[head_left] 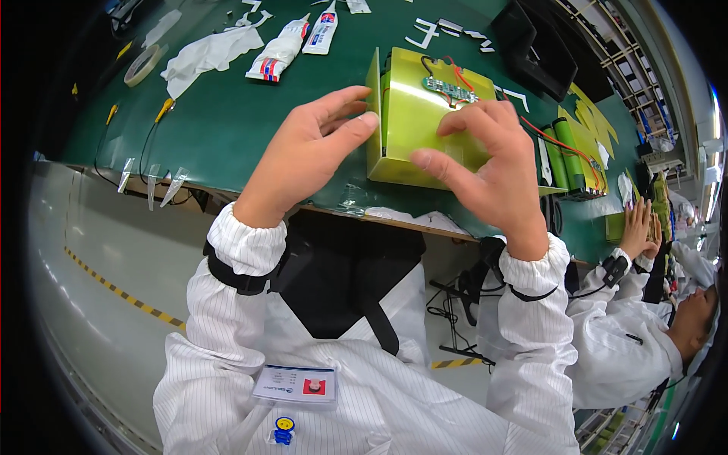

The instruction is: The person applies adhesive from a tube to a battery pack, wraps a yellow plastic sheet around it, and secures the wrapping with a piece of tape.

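A battery pack [413, 114] wrapped in yellow-green insulating board lies near the table's front edge. On its top sits a small green circuit board [449, 89] with red and black wires. My left hand [311, 144] is at the pack's left side, its fingertips against the upright board [374, 106] there. The fingers are apart and wrap round nothing. Over the pack's right part is my right hand [485, 155], thumb and fingers spread, with nothing between them. Whether its fingertips touch the top cannot be made out.
Two white glue tubes [279, 51] and crumpled white paper [212, 57] lie at the far left, near a tape roll [145, 66]. Clear tape strips [152, 182] hang from the front edge. Another green-celled pack [569, 155] stands right; beyond it a co-worker's hands [641, 227] work.
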